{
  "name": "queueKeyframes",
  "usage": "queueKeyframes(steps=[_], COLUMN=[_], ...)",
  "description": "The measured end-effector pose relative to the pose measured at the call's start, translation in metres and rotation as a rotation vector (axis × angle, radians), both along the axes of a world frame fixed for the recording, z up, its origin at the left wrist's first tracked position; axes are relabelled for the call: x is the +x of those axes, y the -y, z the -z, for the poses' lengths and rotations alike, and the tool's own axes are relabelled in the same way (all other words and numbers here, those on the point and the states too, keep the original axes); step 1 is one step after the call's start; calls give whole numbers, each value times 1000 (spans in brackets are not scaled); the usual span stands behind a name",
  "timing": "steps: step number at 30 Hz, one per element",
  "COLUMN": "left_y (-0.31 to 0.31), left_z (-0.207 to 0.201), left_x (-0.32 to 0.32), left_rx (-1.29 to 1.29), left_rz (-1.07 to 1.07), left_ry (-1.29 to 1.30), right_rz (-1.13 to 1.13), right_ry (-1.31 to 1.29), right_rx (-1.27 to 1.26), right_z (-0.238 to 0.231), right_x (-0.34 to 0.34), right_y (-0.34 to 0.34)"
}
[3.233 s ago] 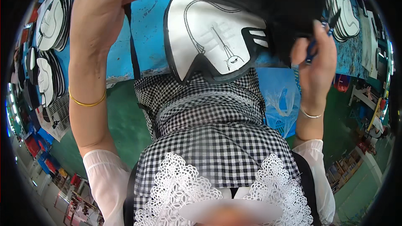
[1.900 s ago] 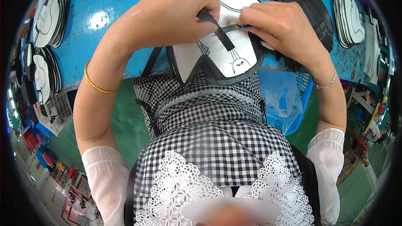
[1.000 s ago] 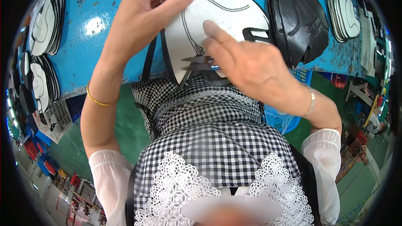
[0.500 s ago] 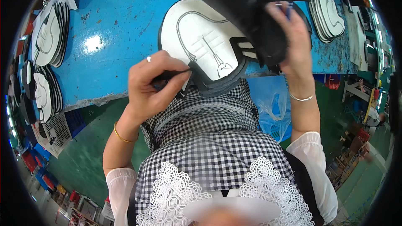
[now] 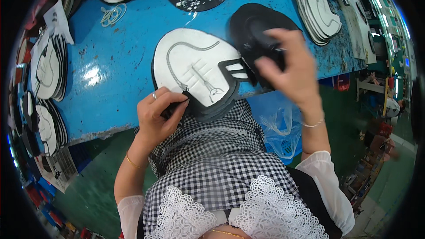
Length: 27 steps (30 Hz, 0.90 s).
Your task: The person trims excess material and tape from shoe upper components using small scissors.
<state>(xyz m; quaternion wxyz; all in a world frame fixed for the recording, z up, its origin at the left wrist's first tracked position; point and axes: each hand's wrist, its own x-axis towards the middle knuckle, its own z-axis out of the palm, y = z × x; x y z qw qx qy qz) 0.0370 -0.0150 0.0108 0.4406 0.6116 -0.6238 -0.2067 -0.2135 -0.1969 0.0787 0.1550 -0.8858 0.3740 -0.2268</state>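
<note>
A black-backed white panel (image 5: 181, 57) with a stitched curved line lies on a stack of dark pieces (image 5: 211, 111) at the table's near edge. My left hand (image 5: 159, 116) pinches the panel's black edge at its lower left corner; something dark also shows inside the curled fingers, its kind hidden. On the panel's right side is a black tab with white slots (image 5: 237, 70). Just right of it lies a black rounded piece (image 5: 250, 22) with a raised, moulded middle. My right hand (image 5: 294, 71), blurred, hovers over its right part with thumb and fingers apart, holding nothing visible.
Stacked white-and-black panels stand at the right (image 5: 316, 15), the left (image 5: 51, 71) and the far left of the blue table (image 5: 119, 62). A coil of pale cord (image 5: 113, 14) and a black disc with white crumbs (image 5: 210, 1) lie at the back. A clear plastic bag (image 5: 281, 124) hangs below.
The black piece that my right hand held up is now down on the table beside the white panel, and the hand has let go. My left hand still pinches the panel's corner. The view has shifted.
</note>
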Motion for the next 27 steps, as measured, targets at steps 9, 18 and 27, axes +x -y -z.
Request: queueKeyframes(steps=[9, 18, 27], left_y=[-2, -18, -33], left_z=[2, -15, -85], left_x=[-5, 25, 236], left_rx=[-6, 349, 415], left_rz=[-36, -63, -313], left_ry=[52, -402, -134], right_rz=[132, 19, -168], right_ry=[-154, 67, 172], right_rx=[-221, 18, 231], right_z=[39, 26, 58], right_x=[9, 1, 44], right_y=[14, 20, -22])
